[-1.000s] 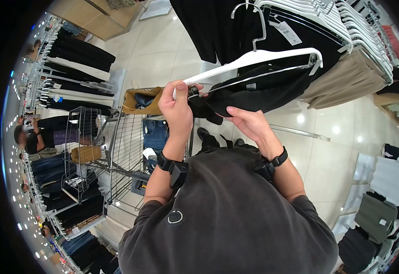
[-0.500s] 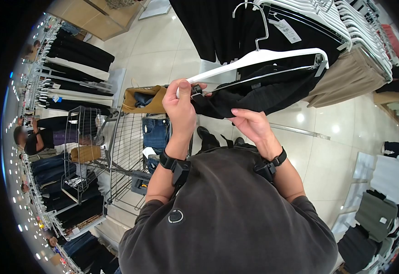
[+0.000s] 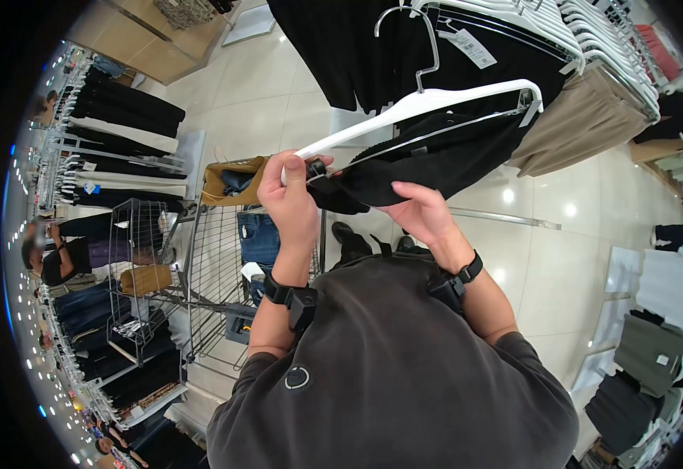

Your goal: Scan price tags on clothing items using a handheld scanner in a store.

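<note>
We see the left hand [image 3: 288, 199] closed in a firm grip around the near end of a white hanger [image 3: 420, 105], thumb on top, right by the small clip at that end. The hanger's long axis runs on a slant, from the left hand up and to the right towards its far clip, which ends near the tan trousers [image 3: 584, 125] on the rack. Its metal hook points up and away from us, towards the dark clothes hanging there.

A black garment [image 3: 427, 160] hangs from the hanger's lower bar and follows the same slanted line, bunching at the near end. The right hand [image 3: 420, 211] rests against the garment's lower edge, fingers stretched along the cloth. We cannot tell whether its grip pinches the fabric or only touches it.

Below the left hand stands a wire cart [image 3: 216, 258] with blue jeans [image 3: 259, 234] inside. Another person [image 3: 60, 254] stands well apart at the far left.
</note>
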`<action>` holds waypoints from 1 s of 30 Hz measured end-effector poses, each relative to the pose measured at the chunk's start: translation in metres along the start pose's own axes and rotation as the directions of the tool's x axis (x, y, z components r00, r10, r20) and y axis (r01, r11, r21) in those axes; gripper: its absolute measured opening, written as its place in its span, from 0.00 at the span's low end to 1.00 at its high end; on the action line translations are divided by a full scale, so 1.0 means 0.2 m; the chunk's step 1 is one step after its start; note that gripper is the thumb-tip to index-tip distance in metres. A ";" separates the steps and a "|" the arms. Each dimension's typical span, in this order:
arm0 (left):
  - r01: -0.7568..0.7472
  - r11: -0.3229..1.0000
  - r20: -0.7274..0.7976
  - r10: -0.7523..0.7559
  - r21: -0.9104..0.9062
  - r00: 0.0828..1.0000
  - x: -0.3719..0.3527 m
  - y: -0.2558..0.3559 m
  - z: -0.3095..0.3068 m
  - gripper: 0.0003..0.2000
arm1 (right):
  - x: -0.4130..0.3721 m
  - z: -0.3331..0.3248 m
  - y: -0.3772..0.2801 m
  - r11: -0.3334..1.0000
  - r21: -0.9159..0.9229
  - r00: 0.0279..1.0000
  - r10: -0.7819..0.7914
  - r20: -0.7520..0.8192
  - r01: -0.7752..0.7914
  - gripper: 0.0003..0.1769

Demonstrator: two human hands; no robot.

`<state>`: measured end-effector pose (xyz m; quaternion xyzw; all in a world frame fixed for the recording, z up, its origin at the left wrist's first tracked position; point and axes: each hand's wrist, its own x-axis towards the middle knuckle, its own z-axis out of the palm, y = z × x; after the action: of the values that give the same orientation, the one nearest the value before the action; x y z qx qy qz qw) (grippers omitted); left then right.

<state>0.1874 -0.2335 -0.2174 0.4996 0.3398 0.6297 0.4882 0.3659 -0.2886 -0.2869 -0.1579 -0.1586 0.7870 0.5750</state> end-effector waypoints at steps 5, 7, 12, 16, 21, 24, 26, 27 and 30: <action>-0.110 0.989 0.019 0.109 0.101 0.994 -0.01 0.06 -0.02 0.18 | -0.02 0.07 -0.12 0.995 -0.090 0.973 0.026 -0.230 -0.048 0.24; -0.118 0.988 0.009 0.118 0.097 0.993 -0.02 0.09 -0.01 0.18 | -0.03 -0.04 -0.17 0.939 -0.343 0.906 -0.114 -0.407 -0.036 0.20; -0.087 0.989 0.008 0.086 0.116 0.996 -0.03 0.09 -0.05 0.18 | 0.01 -0.27 -0.35 0.367 -0.920 0.486 -0.834 -0.259 0.139 0.15; -0.103 0.981 -0.005 0.105 0.166 0.994 -0.04 0.05 -0.04 0.17 | 0.00 -0.30 -0.38 0.654 -0.716 0.584 -0.689 -0.430 0.244 0.13; 0.099 0.994 -0.137 -0.093 0.039 0.986 0.00 -0.01 -0.07 0.17 | -0.03 -0.24 -0.39 0.861 -0.258 0.783 -0.507 -0.360 0.439 0.13; 0.187 0.982 -0.217 -0.186 -0.014 0.958 0.01 -0.06 -0.12 0.17 | -0.04 -0.22 -0.42 0.887 -0.115 0.834 -0.459 -0.307 0.446 0.13; 0.221 0.975 -0.209 -0.220 -0.019 0.953 0.00 -0.07 -0.15 0.17 | -0.04 -0.23 -0.41 0.896 -0.046 0.855 -0.435 -0.280 0.441 0.14; 0.238 0.971 -0.207 -0.237 -0.020 0.949 0.00 -0.08 -0.16 0.17 | -0.04 -0.23 -0.41 0.900 -0.030 0.866 -0.427 -0.259 0.435 0.15; 0.255 0.965 -0.230 -0.262 -0.059 0.937 0.00 -0.10 -0.19 0.17 | -0.04 -0.22 -0.42 0.909 0.004 0.889 -0.406 -0.214 0.416 0.17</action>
<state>0.1572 -0.2258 -0.2466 0.3655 0.4490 0.6197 0.5299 0.4581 -0.2698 -0.2892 -0.1879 -0.1075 0.6302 0.7456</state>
